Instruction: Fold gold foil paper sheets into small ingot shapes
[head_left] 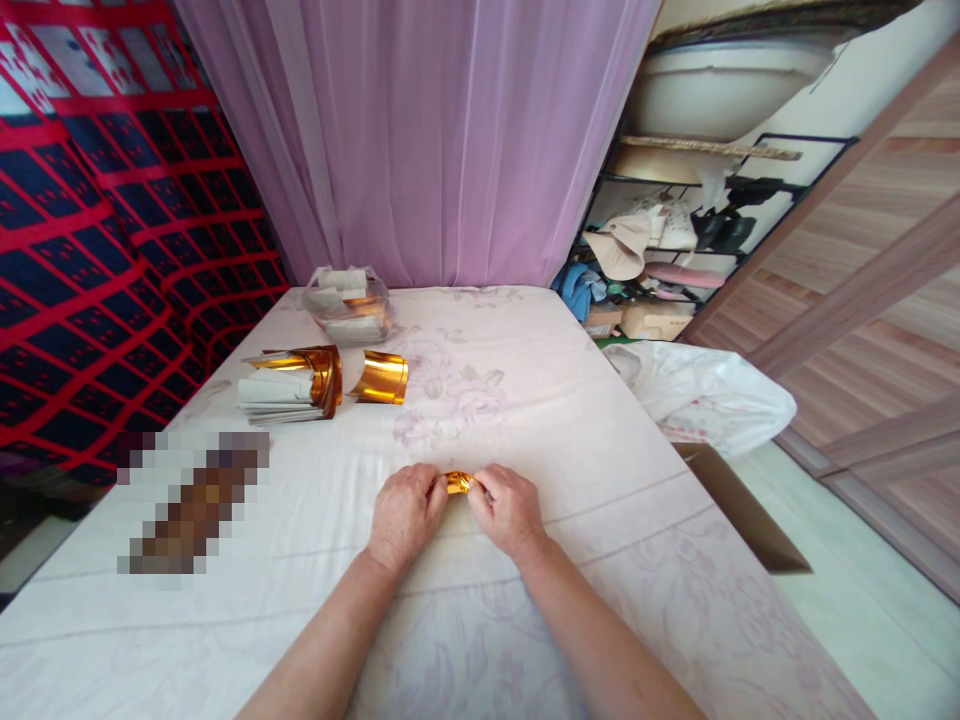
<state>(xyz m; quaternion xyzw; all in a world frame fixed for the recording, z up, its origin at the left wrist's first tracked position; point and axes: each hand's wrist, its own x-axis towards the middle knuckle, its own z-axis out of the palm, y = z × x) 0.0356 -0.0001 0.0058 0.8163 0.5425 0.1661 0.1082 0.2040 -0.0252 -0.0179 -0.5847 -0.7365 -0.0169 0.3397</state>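
Between my two hands, near the middle of the table, is a small crumpled piece of shiny gold foil (458, 483). My left hand (407, 510) pinches its left end, with the thumb toward the middle. At the other end my right hand (510, 508) has its fingers closed on the same foil. Both ends of the piece are hidden by the fingers. Farther back on the left lies a stack of gold foil sheets (326, 382) with whitish backs, partly curled. Just right of that stack sits a single curled gold foil sheet (382, 378).
A clear plastic bag (349, 305) with more foil sheets stands at the table's back left. The flowered tablecloth (480, 620) covers the table. A pixelated patch (196, 505) hides something at left. Right of the table are a white bag (697, 395) and a loaded shelf (667, 250).
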